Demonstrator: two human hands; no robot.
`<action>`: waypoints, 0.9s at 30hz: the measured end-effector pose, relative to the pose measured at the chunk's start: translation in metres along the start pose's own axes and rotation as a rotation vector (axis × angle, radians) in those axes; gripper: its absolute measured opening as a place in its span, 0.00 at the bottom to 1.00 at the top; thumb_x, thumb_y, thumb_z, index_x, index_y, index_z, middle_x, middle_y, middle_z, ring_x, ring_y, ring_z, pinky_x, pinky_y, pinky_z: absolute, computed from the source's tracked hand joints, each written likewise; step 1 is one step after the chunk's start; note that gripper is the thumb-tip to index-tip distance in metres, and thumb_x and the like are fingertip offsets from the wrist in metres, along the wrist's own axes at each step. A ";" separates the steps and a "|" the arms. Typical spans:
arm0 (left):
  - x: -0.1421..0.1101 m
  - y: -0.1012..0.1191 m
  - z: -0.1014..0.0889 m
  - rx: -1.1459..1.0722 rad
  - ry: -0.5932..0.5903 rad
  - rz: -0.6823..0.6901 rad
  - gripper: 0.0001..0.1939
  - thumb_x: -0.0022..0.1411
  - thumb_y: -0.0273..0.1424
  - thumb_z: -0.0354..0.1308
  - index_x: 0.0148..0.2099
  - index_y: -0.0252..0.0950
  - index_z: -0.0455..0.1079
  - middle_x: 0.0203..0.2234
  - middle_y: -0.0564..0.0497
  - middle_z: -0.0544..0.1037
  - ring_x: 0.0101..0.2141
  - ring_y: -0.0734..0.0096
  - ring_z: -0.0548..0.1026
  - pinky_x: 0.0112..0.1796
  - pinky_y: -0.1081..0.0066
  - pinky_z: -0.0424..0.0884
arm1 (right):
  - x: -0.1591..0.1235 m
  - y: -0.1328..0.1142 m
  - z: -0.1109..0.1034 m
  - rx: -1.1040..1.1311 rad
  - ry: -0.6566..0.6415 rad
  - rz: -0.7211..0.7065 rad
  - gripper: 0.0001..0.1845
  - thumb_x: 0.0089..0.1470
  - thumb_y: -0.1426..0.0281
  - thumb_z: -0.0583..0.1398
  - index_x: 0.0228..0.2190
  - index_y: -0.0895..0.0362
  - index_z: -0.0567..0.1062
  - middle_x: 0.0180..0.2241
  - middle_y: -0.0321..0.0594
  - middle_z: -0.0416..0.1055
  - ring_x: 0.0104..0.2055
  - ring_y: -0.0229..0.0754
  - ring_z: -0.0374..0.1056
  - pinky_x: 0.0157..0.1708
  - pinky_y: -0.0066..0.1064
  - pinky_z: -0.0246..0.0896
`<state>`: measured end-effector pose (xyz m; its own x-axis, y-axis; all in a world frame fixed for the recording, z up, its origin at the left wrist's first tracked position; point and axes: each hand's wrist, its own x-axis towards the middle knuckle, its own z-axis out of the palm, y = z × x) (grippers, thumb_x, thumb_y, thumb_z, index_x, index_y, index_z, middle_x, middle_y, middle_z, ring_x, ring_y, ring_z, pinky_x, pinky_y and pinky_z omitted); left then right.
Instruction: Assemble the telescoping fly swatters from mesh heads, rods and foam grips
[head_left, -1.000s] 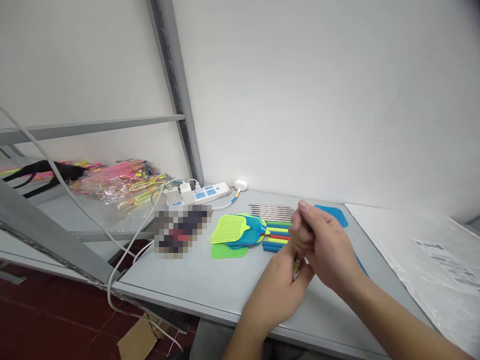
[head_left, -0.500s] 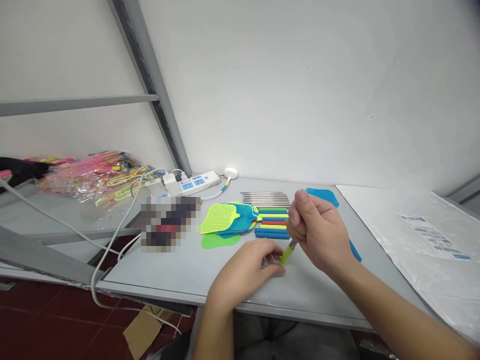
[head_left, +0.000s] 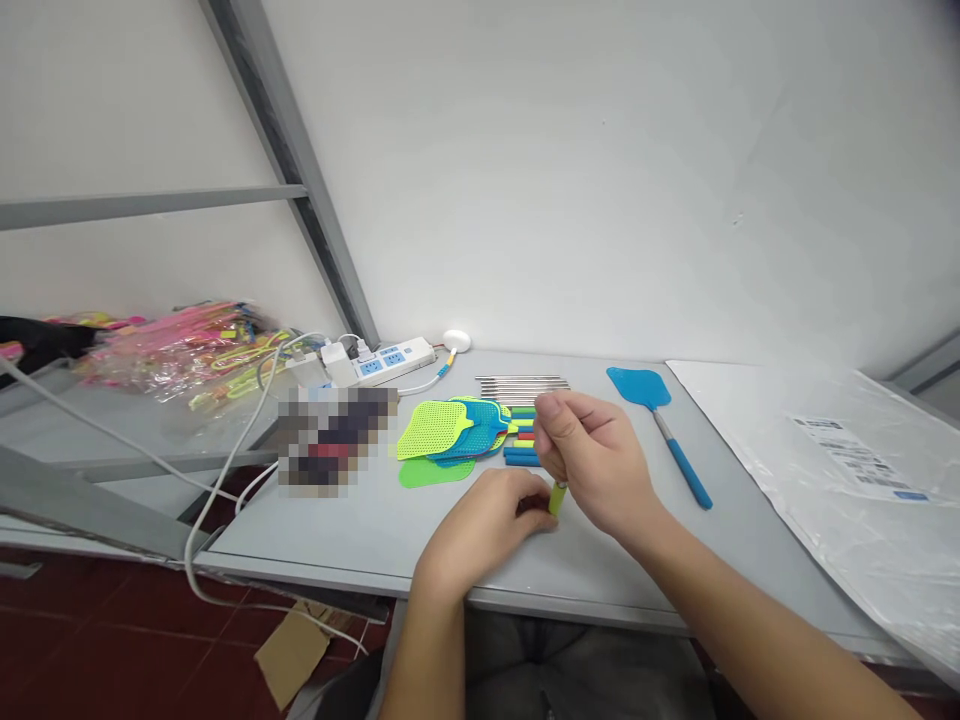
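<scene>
My left hand [head_left: 491, 525] pinches a yellow-green handle sleeve [head_left: 556, 499] near the front of the table, its lower end at the tabletop. Above it, my right hand [head_left: 596, 455] is closed in a fist around a metal rod whose lower end meets the sleeve; most of the rod is hidden in the fist. Behind my hands lie coloured handle sleeves [head_left: 521, 456], partly covered by the right fist, and a row of thin metal rods [head_left: 517, 386]. A pile of perforated fly swatter heads [head_left: 433, 428] in yellow, blue and green is to the left.
A blue fly swatter [head_left: 681, 462] with its handle on lies at right, beside a large white plastic package [head_left: 757, 440]. At left are a power strip [head_left: 394, 362], white cables, a pixelated patch and bagged colourful items [head_left: 180, 350] beyond the metal frame [head_left: 300, 180].
My right fist has shifted left, and the yellow-green sleeve stands more upright. The blue fly swatter, partly covered before, now shows in full. The view has shifted slightly.
</scene>
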<state>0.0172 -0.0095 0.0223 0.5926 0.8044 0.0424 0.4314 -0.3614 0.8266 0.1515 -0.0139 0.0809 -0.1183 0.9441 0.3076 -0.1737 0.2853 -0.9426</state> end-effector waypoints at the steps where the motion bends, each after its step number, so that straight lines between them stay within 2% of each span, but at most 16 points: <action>1: 0.000 0.001 0.000 -0.003 -0.003 -0.001 0.08 0.58 0.29 0.56 0.34 0.35 0.77 0.28 0.51 0.79 0.29 0.66 0.72 0.31 0.71 0.62 | -0.001 0.000 0.000 -0.014 -0.004 0.001 0.24 0.59 0.53 0.59 0.19 0.56 0.68 0.14 0.27 0.50 0.17 0.30 0.43 0.18 0.27 0.39; 7: -0.001 0.002 0.000 -0.009 0.006 0.001 0.08 0.58 0.28 0.56 0.33 0.35 0.77 0.27 0.51 0.79 0.29 0.65 0.72 0.31 0.71 0.63 | -0.002 0.005 -0.001 -0.025 -0.003 0.007 0.25 0.56 0.50 0.60 0.19 0.55 0.68 0.13 0.27 0.50 0.17 0.31 0.42 0.19 0.28 0.41; 12: -0.001 0.003 0.000 -0.004 0.013 -0.011 0.06 0.56 0.28 0.57 0.31 0.35 0.76 0.26 0.51 0.78 0.29 0.65 0.72 0.32 0.70 0.63 | -0.003 0.007 -0.003 -0.029 -0.001 -0.004 0.23 0.57 0.52 0.60 0.20 0.55 0.68 0.14 0.26 0.49 0.17 0.31 0.42 0.19 0.28 0.40; 19: -0.002 0.006 0.001 -0.009 0.019 0.041 0.06 0.57 0.27 0.57 0.34 0.36 0.75 0.29 0.50 0.78 0.33 0.63 0.73 0.35 0.70 0.65 | -0.016 0.005 -0.002 -0.101 0.025 -0.044 0.24 0.59 0.54 0.58 0.18 0.56 0.67 0.16 0.30 0.54 0.19 0.32 0.48 0.20 0.28 0.42; 21: -0.003 0.007 -0.001 -0.015 0.039 0.051 0.06 0.57 0.26 0.57 0.36 0.37 0.75 0.31 0.50 0.78 0.34 0.64 0.72 0.36 0.70 0.65 | -0.021 -0.001 -0.004 -0.054 0.046 -0.062 0.24 0.60 0.56 0.58 0.17 0.56 0.67 0.16 0.31 0.55 0.19 0.33 0.50 0.20 0.29 0.43; 23: -0.007 0.010 -0.005 -0.047 0.081 0.060 0.07 0.58 0.25 0.57 0.38 0.38 0.74 0.34 0.51 0.78 0.35 0.65 0.72 0.36 0.70 0.65 | -0.026 -0.015 -0.008 0.082 0.136 -0.109 0.24 0.60 0.57 0.59 0.17 0.56 0.67 0.16 0.30 0.53 0.19 0.32 0.48 0.19 0.29 0.43; 27: -0.017 0.016 -0.010 -0.258 0.236 0.119 0.03 0.63 0.29 0.58 0.39 0.39 0.72 0.33 0.52 0.75 0.34 0.69 0.70 0.35 0.72 0.64 | -0.033 -0.049 -0.021 0.381 0.508 -0.240 0.24 0.61 0.59 0.57 0.17 0.55 0.62 0.13 0.26 0.42 0.15 0.30 0.38 0.14 0.27 0.40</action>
<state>0.0073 -0.0246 0.0404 0.4418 0.8615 0.2504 0.1649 -0.3524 0.9212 0.1843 -0.0559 0.1139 0.4248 0.8485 0.3155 -0.4807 0.5067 -0.7156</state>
